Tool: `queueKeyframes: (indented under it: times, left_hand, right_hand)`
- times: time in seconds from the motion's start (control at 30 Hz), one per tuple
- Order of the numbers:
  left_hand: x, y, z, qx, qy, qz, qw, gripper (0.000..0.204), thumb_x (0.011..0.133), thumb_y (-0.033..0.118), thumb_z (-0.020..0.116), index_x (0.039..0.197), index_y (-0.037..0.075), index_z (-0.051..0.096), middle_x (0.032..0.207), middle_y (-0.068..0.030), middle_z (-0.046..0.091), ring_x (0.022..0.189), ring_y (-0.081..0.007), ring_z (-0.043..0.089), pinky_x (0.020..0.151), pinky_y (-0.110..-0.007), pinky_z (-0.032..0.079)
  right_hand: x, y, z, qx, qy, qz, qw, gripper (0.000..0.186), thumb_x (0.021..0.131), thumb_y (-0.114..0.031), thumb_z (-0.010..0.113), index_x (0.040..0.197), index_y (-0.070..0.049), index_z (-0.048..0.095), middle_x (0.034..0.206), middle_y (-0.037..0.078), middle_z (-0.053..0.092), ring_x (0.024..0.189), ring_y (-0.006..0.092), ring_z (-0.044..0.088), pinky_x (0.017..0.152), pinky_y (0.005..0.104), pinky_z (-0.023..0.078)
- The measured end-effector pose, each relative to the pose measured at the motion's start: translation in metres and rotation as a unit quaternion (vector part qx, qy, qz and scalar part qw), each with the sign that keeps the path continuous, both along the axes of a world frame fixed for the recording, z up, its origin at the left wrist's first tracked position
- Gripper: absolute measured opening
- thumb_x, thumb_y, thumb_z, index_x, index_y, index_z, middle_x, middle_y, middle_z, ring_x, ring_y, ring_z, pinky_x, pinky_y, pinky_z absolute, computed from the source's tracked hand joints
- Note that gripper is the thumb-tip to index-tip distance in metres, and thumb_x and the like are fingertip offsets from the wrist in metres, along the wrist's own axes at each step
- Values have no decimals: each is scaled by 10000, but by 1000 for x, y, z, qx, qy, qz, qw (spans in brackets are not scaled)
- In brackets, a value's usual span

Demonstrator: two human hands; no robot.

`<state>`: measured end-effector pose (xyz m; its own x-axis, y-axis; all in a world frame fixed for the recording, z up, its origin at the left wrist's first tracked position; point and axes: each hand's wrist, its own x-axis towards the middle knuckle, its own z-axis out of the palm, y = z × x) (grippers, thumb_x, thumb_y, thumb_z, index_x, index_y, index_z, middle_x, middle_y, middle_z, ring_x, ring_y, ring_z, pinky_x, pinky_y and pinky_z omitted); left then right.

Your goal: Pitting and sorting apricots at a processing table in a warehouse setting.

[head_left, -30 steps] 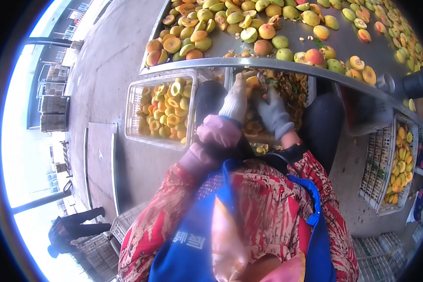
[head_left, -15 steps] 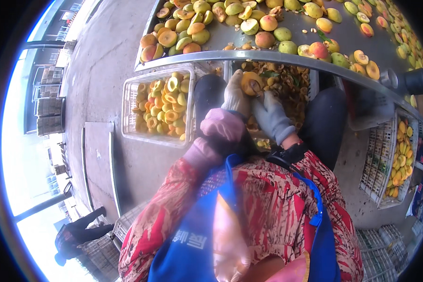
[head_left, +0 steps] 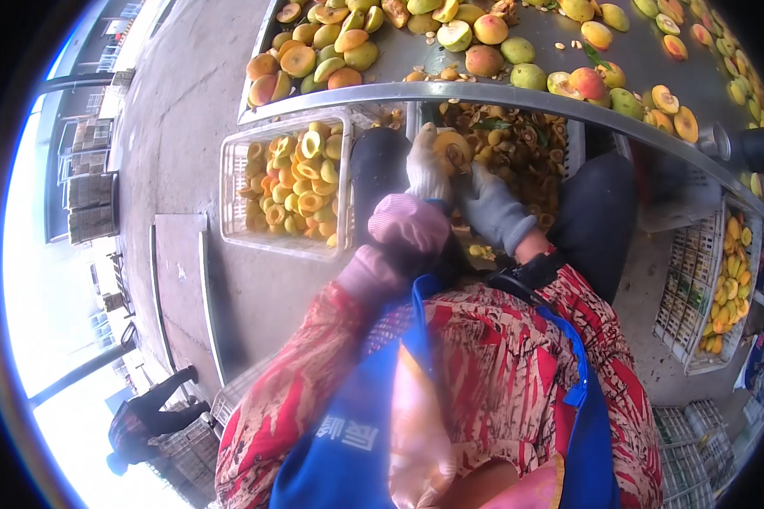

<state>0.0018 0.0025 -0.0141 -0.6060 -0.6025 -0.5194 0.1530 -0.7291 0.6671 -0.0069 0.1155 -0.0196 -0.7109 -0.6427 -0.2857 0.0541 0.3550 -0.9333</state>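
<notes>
My left hand (head_left: 426,170), in a white glove with a pink sleeve cuff, grips a halved peach (head_left: 452,148) with its pit side showing. My right hand (head_left: 494,208), in a grey glove, presses against the same peach half from the right; whether it holds a tool is hidden. Both hands hover over a crate of pits and scraps (head_left: 518,140) between my knees. A white crate of pitted peach halves (head_left: 293,182) stands to my left on the floor.
A metal table (head_left: 518,93) heaped with whole and halved peaches runs across the top. Another crate of halves (head_left: 721,288) sits at the right. Stacked empty crates (head_left: 696,424) lie lower right. A person (head_left: 144,416) bends at lower left.
The hands stayed together over the scrap crate, working the peach half; the view shifted slightly and the peach turned in my left hand.
</notes>
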Motion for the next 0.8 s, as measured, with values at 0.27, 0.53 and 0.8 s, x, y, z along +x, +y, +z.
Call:
queueKeyframes:
  times: [0.27,0.53,0.8]
  left_hand:
    - [0,-7,19,-96,-57,-133,985,444,909,401,529,1045,-21,543,873,-138,601,719,-225,617,597,-283,526]
    - [1,-10,15,-19,-72,-120,990,453,908,409,542,982,-37,577,789,-138,631,601,-190,598,497,-269,499]
    - [-2,-5,-1,-329,12,-97,939,345,906,331,546,916,-5,627,756,-104,647,513,-156,568,413,-232,442]
  right_hand:
    - [-3,5,35,-101,-252,-20,962,186,915,-155,546,1076,-65,558,837,17,617,644,72,544,533,242,442]
    - [1,0,23,-123,-114,-19,986,143,919,-203,541,1004,-92,575,704,-17,574,519,54,490,446,226,382]
    - [-5,9,39,-136,-288,-4,948,173,911,-243,536,952,-84,588,668,-8,561,491,72,483,422,244,373]
